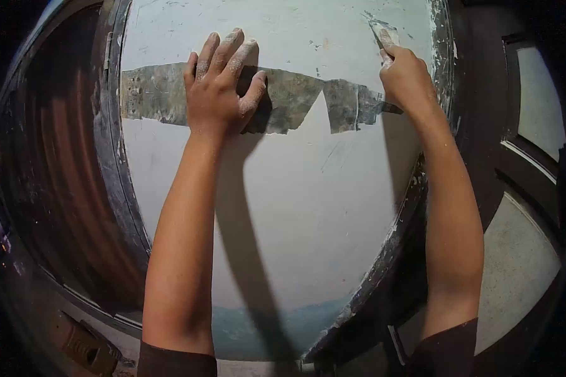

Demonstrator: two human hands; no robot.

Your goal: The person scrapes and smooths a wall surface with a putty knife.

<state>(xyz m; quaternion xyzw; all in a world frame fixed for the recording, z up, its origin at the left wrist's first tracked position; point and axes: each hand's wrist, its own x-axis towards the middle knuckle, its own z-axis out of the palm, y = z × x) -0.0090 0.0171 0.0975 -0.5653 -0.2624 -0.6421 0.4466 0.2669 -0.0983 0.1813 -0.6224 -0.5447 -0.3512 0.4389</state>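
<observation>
Grey strip [295, 100] lies under your flat, open left hand [220, 88]; your right hand [405, 78] grips the scraper [382, 32] above its right end. Work the blade shallow, with even pressure.

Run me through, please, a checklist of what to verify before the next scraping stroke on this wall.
1. Left hand flat on the bare grey strip: ok.
2. Right hand closed round the scraper: ok.
3. Blade tip up at the white paint above the strip: ok.
4. Left hand apart from the blade: ok.
5. Blade edge clean and sharp: cannot tell, it is smeared white.
</observation>
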